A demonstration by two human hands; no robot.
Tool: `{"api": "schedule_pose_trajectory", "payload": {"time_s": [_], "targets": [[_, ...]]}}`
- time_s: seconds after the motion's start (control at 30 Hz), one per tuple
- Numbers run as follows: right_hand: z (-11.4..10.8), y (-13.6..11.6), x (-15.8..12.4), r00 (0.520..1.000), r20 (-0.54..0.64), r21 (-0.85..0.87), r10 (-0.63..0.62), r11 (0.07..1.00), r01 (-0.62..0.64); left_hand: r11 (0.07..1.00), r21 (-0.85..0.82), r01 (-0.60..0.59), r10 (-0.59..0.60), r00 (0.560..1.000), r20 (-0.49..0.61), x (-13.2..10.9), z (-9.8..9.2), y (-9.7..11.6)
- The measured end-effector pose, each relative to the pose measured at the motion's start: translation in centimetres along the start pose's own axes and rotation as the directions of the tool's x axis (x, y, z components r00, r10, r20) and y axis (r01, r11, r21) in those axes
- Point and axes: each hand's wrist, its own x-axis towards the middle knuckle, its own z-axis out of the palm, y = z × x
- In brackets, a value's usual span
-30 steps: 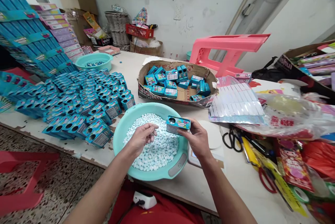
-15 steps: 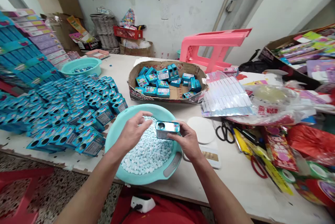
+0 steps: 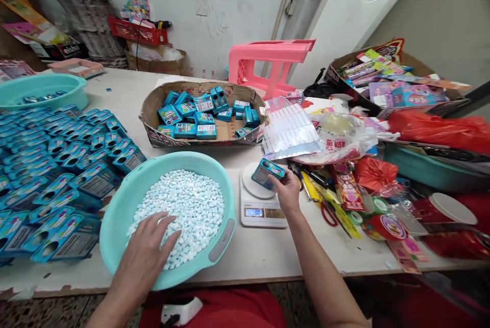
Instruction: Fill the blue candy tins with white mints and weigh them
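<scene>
My right hand [image 3: 287, 188] grips a small blue candy box [image 3: 267, 172] with a round hole in its top. It holds the box at the round white plate of a digital kitchen scale [image 3: 264, 221]; whether the box touches the plate I cannot tell. The lit display seems to read zero. Over the near left part of a turquoise basin [image 3: 111, 215] is my left hand [image 3: 151, 243], fingers apart and holding nothing. Pale blue and white candies [image 3: 191, 200] lie heaped in the basin, and the left fingertips are just above or on them.
Rows of upright blue boxes [image 3: 57, 185] stand at the left. A cut-down cardboard carton [image 3: 164, 139] behind the basin holds more blue boxes. A pink stool [image 3: 268, 52] is at the back. Scissors [image 3: 329, 214], a yellow cutter [image 3: 311, 187] and bags lie to the right.
My right hand has carried the box from above the basin rightwards to the scale. The left hand has lowered towards the candies, its fingers spreading. The view has turned right.
</scene>
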Motion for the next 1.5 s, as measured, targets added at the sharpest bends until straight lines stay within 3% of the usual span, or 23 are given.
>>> {"api": "schedule_pose_trajectory", "payload": {"time_s": [0.2, 0.4, 0.63, 1.1, 1.2, 1.3, 1.4, 1.5], "targets": [[-1.8, 0.2, -0.6, 0.996, -0.046, 0.019, -0.074, 0.997, 0.075, 0.998, -0.058, 0.035, -0.030, 0.995, 0.092, 0.0, -0.2, 0.0], [-4.9, 1.1, -1.5, 0.953, -0.298, 0.016, 0.058, 0.998, -0.056, 0.991, -0.062, 0.115, -0.104, 0.982, 0.155, 0.1, -0.6, 0.5], [-5.8, 1.9, -2.3, 0.939, -0.334, 0.007, 0.082, 0.996, -0.085, 0.985, -0.071, 0.158, -0.141, 0.968, 0.207, 0.1, -0.7, 0.6], [-3.6, 1.6, -1.6, 0.976, -0.217, -0.011, 0.034, 0.999, -0.037, 0.977, -0.105, 0.186, -0.160, 0.964, 0.212, 0.3, -0.9, 0.9], [-2.9, 1.3, -1.2, 0.993, -0.114, -0.063, -0.013, 0.998, 0.006, 0.976, -0.125, 0.180, -0.153, 0.968, 0.199, 0.4, -0.9, 0.9], [-2.0, 1.1, -0.6, 0.997, 0.068, -0.140, 0.044, 0.990, -0.035, 0.972, -0.141, 0.188, -0.160, 0.969, 0.187, 0.2, -0.8, 0.8], [-0.5, 0.3, -0.1, 0.988, 0.115, -0.152, 0.105, 0.985, -0.087, 0.962, -0.185, 0.199, -0.168, 0.971, 0.170, 0.0, -1.1, 0.9], [2.7, -2.0, -0.8, 0.996, 0.095, -0.059, 0.001, 0.998, 0.005, 0.936, -0.286, 0.203, -0.191, 0.979, 0.072, 0.7, -2.3, 1.5]]}}
